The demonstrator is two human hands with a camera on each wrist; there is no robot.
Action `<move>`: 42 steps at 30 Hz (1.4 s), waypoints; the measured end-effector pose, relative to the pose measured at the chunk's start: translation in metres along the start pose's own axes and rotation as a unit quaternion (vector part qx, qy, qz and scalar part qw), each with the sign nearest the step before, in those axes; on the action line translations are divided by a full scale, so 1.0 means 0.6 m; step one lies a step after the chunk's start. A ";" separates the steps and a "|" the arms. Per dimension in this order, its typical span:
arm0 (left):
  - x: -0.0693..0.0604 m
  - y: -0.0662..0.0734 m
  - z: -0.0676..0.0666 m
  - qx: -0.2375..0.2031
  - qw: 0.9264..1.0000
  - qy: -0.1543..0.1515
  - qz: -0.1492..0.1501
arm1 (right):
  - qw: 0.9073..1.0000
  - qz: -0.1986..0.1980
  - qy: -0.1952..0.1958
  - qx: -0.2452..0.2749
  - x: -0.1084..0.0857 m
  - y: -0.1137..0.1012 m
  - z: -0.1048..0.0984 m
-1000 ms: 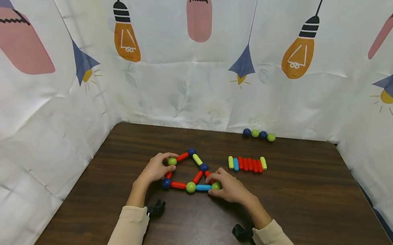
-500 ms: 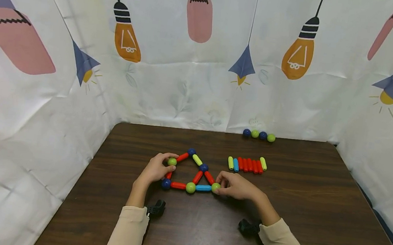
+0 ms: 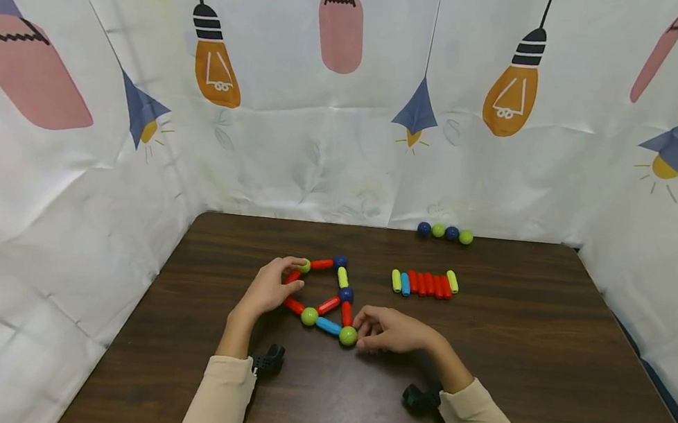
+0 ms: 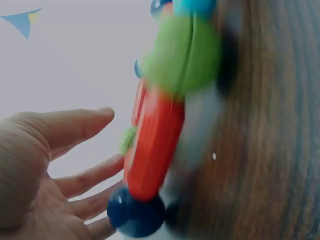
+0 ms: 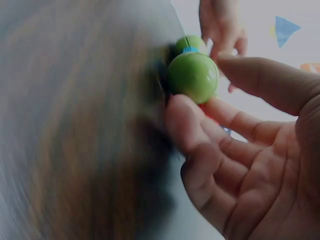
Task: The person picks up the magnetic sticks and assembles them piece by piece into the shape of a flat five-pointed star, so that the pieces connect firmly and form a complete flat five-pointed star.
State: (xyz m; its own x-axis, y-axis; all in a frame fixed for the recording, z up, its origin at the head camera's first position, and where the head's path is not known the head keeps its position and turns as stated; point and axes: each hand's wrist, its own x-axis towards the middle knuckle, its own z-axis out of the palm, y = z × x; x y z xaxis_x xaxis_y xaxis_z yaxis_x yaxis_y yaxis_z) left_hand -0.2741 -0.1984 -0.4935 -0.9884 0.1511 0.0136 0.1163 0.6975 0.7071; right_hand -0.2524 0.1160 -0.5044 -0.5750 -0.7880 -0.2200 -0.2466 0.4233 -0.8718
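A frame of magnetic rods and balls lies on the table. My left hand [image 3: 267, 288] is at its left side, fingers at the upper-left green ball [image 3: 305, 266] and thumb near a red rod [image 3: 294, 306]. In the left wrist view the thumb stands apart from a red rod [image 4: 157, 145] and a dark blue ball [image 4: 136, 212]; the hand hides that ball in the head view. My right hand [image 3: 397, 331], fingers loosely bent, is right beside the near green ball [image 3: 348, 336]. Its fingertips [image 5: 182, 112] lie against or very near that ball; contact is unclear.
Behind the right hand lies a row of loose yellow, blue and red rods [image 3: 425, 284]. Several loose blue and green balls [image 3: 452, 233] line the far edge of the brown table [image 3: 520, 330]. A printed white curtain [image 3: 333, 155] surrounds the back and sides.
The frame has turned clockwise: its right green ball shifted left and nearer, its left side went farther away. The right hand, earlier at that ball with fingertips, moved slightly left.
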 end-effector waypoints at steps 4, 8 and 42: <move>0.000 0.013 0.003 0.024 0.999 0.003 0.021 | 0.999 -0.004 -0.034 0.013 0.004 -0.007 0.004; -0.003 0.033 0.011 0.049 0.998 -0.006 0.039 | 1.000 0.002 -0.006 0.008 -0.004 -0.006 -0.012; -0.006 0.059 0.056 0.131 0.984 -0.095 0.072 | 0.915 0.092 0.384 0.083 -0.166 0.106 -0.176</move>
State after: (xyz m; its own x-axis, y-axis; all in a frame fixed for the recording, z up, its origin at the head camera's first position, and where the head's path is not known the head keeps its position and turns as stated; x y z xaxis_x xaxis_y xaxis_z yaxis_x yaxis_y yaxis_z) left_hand -0.2633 -0.1506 -0.4925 -0.9267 0.3724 -0.0505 0.2994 0.8127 0.4999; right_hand -0.2932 0.2683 -0.4918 -0.9893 -0.1361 -0.0532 -0.0046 0.3927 -0.9196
